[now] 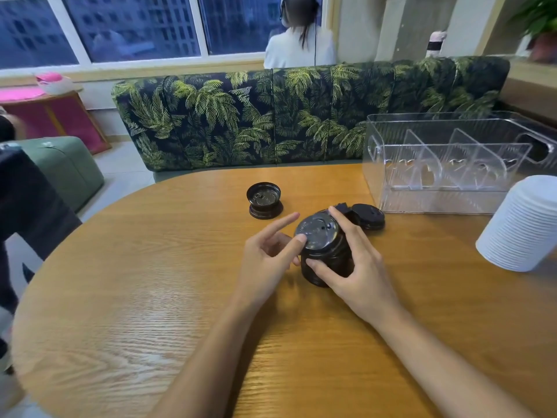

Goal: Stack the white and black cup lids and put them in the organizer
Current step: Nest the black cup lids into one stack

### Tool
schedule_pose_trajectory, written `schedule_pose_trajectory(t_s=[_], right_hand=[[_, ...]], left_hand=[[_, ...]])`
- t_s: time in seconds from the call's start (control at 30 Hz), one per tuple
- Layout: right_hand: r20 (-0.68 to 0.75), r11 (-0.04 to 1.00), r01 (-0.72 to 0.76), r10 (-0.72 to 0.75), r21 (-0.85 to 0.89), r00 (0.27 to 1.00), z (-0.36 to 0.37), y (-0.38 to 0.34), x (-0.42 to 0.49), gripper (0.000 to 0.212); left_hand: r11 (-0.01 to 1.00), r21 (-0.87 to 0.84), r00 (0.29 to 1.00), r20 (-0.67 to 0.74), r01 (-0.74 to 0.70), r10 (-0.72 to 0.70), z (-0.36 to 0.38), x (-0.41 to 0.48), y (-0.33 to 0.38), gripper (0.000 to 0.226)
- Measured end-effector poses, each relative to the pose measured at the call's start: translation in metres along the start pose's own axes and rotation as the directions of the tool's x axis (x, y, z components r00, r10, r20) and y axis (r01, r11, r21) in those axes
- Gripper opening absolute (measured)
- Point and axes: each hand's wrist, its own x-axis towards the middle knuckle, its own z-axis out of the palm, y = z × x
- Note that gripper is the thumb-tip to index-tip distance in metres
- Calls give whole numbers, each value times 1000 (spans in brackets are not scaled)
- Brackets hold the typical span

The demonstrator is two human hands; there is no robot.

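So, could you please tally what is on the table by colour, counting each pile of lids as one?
Black lid piles: 3 (middle, left, right)
White lid stack: 1
Clear organizer: 1
Total: 5

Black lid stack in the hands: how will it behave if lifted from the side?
Probably light: the black lid stack is thin plastic lids. Likely loose: nested rims show along its side, so a one-sided grip may shear it; the right hand wraps it. Glossy surface looks somewhat slippery.
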Motion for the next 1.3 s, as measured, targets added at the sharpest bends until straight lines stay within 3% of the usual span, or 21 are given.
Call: schedule_pose_trajectory(t_s=[0.2, 0.33, 0.47, 0.67, 0.87, 1.1, 1.3], right_hand=[[-7, 1000, -25, 25, -6, 1000, 0, 1, 1, 84], [-8, 1000, -23, 23, -2, 1000, 0, 1, 1, 82], [-10, 1000, -17, 17, 5, 1000, 0, 0, 1, 83], [-2, 999, -32, 33, 40, 999, 1, 1, 0, 95], [4, 1000, -20, 20, 1, 1000, 3, 4, 1, 84], [13, 999, -31, 31, 28, 999, 2, 4, 1, 93], [13, 998, -41, 40, 45, 999, 2, 2, 1, 93]], left_hand=[[996, 89, 1000, 7, 3, -4, 3, 0, -4, 26], [983, 184, 997, 72, -18, 5, 3, 1, -3, 48], [993, 115, 986, 165, -27, 8, 5, 2, 5, 57], [991, 124, 999, 26, -42, 39, 14, 3, 2, 62], [975, 198, 994, -6, -103, 106, 22, 0, -1, 66], [986, 144, 996, 19, -85, 83, 21, -1, 1, 55], [973, 205, 990, -73, -101, 118, 22, -1, 2, 54]])
